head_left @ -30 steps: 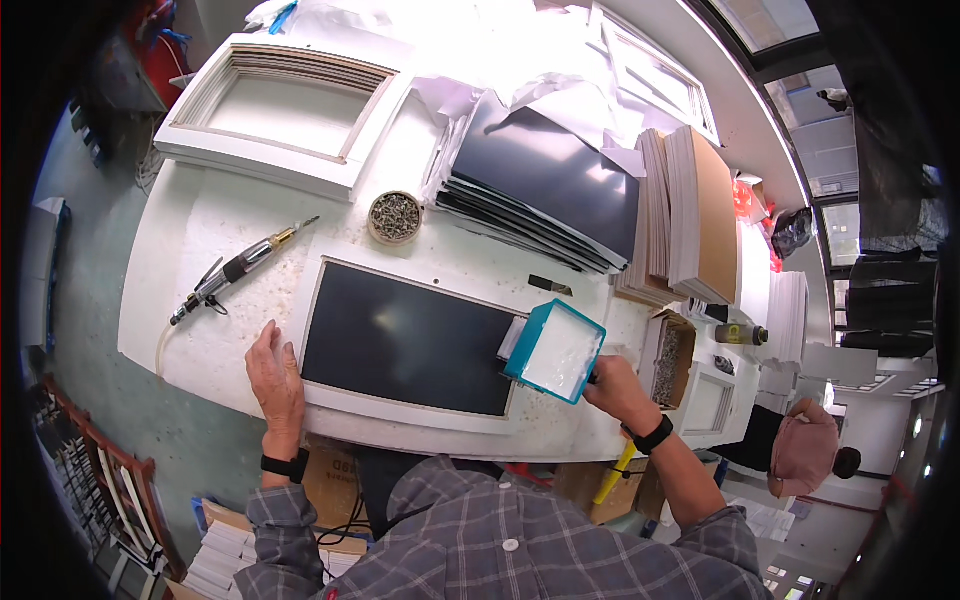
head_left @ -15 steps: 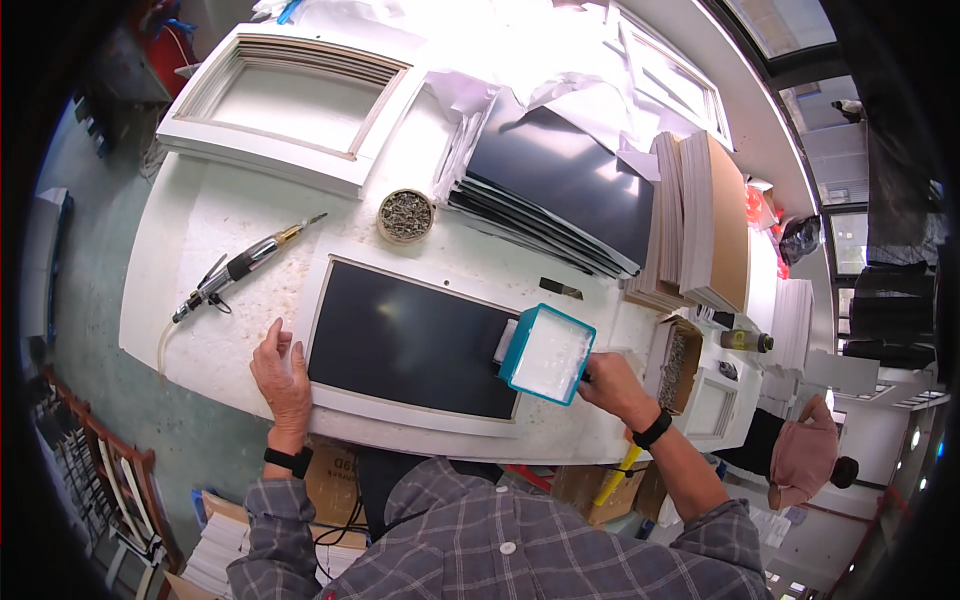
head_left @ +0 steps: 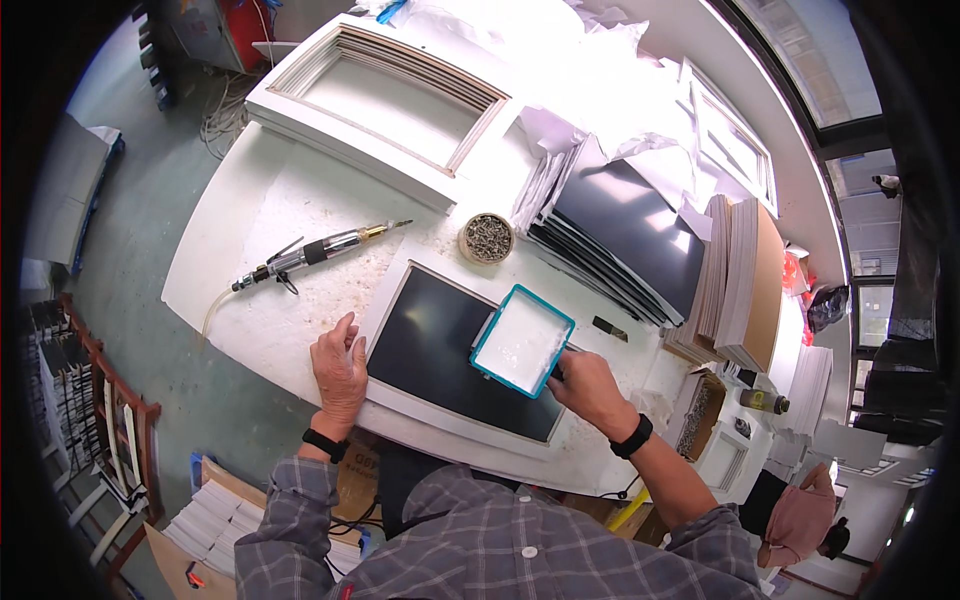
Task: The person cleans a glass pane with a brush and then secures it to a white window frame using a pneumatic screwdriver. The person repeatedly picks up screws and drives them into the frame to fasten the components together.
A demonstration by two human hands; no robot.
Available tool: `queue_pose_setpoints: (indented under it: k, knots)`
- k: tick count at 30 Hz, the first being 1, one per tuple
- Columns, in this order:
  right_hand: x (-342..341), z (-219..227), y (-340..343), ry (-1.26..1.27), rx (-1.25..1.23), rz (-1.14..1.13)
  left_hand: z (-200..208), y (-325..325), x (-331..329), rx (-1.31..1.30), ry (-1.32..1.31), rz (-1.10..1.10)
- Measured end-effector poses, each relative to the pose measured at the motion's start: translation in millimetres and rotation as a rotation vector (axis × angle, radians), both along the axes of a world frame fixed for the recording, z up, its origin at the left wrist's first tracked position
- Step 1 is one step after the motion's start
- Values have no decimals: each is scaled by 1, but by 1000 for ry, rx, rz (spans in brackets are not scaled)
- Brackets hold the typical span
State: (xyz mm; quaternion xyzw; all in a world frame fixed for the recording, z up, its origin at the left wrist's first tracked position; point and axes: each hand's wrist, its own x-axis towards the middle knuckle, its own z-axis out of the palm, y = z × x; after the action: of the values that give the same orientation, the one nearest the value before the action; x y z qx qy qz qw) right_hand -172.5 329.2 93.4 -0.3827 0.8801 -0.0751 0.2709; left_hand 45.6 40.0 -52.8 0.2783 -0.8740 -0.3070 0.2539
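Observation:
A white frame (head_left: 384, 300) with a dark, glossy panel (head_left: 425, 335) in it lies flat in front of me. My left hand (head_left: 340, 370) rests at the frame's left edge, fingers apart and slightly curled, holding nothing. Over the right part of the panel is a shallow teal-rimmed tray (head_left: 522, 340), white inside with small pale specks. My right hand (head_left: 592, 388) closes on a dark part at its right side, which the fingers largely hide. Whether the tray touches the panel I cannot tell.
Beyond the frame stands a round tub of screws (head_left: 487, 239). An air screwdriver (head_left: 322, 248) with a hose lies left. Stacked white frames (head_left: 350, 165), dark panels (head_left: 625, 235) and brown boards (head_left: 752, 285) fill the back. A person (head_left: 800, 515) stands far right.
The teal-rimmed tray has moved left over the panel with my right hand. My left hand stays at the frame's edge. The whole view has shifted and turned.

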Motion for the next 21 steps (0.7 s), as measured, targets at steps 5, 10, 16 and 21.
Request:
queue_pose_setpoints:
  k: [5,10,16,21]
  knots:
    - [1,-9,-61,5,-56,29,3,-1,1,-20,-4,-1]
    - [2,-20,-107,-6,-178,47,3,0,3,-24,0,-16]
    - [-6,-8,-104,-31,-309,-6,-1,0,3,-29,-1,-9]
    - [-3,18,-1,-48,-316,-74,-5,-1,3,-34,-2,7]
